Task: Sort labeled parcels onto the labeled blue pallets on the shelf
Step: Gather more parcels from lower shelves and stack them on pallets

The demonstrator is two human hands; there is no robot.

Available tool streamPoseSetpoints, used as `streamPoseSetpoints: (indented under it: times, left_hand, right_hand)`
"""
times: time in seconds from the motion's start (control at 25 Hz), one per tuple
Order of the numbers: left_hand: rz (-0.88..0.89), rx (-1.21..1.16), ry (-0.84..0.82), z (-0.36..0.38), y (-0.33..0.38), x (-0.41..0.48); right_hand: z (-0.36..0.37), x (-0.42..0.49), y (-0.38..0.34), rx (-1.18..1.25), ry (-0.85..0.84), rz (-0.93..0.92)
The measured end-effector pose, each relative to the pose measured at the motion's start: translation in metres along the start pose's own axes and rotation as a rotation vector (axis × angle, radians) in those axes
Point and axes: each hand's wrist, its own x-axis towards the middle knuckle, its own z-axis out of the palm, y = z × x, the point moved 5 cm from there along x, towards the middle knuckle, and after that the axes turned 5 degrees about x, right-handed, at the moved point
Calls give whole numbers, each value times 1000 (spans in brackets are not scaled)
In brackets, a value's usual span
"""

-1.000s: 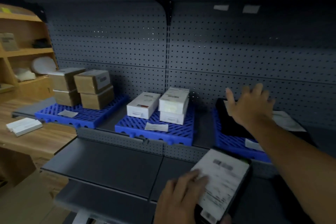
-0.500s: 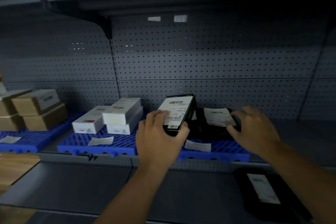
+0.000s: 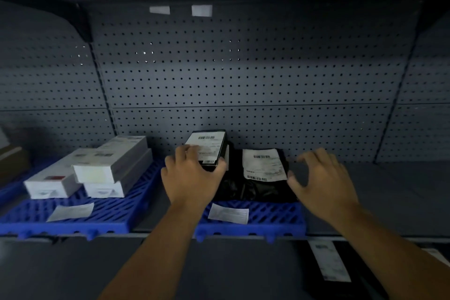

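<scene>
Hands: two bare hands reached over the shelf. The left hand [image 3: 192, 178] was wrapped around the near end of a flat black box with a white barcode label [image 3: 207, 150], thumb on its right side and fingers [image 3: 185, 153] on its left. The right hand [image 3: 321, 178] hovered with fingers spread and slack, grasping nothing.
Black parcels: three were in view. The held black box stood tilted at the back left of the right-hand blue slatted plastic pallet [image 3: 265, 219]. A crumpled black plastic mailer bag with a white shipping label [image 3: 263, 173] lay just beside it on the same pallet. Another black labelled parcel [image 3: 341, 273] rested on the lower grey shelf, partly cut off by the frame's bottom edge.
White boxes: three long white cardboard boxes [image 3: 104, 168] sat on the left-hand blue slatted pallet [image 3: 73, 221], one of them stacked on another.
Pallets: two were seen clearly; a sliver of a third showed at far left.
Pallet tags: two white paper slips, one on each pallet's front, the left slip [image 3: 70, 212] and the right slip [image 3: 229, 213].
Edges: both pallets' front rims reached the lip of the upper shelf; a narrow grey gap separated them.
Open room: bare grey shelf [image 3: 389, 190] stretched right of the right-hand pallet, under the right hand, up to the grey pegboard back wall [image 3: 243, 80].
</scene>
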Motion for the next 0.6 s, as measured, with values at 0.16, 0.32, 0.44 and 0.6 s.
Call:
streamPoseSetpoints:
  times: [0.16,0.32,0.44,0.6]
  left_hand:
    - [-32,148,-140,10,10,-6]
    - [-13,287,-281,12,20,-8]
    - [-36,285,-301,11,25,-15]
    - [-30,286,-282,-2,32,-17]
  right_hand:
    - [8,13,26,27,-20,-18]
    - [3,15,49,50,-19,-37]
    - [-4,13,74,29,-25,-40]
    - [-22,6,112,24,13,-22]
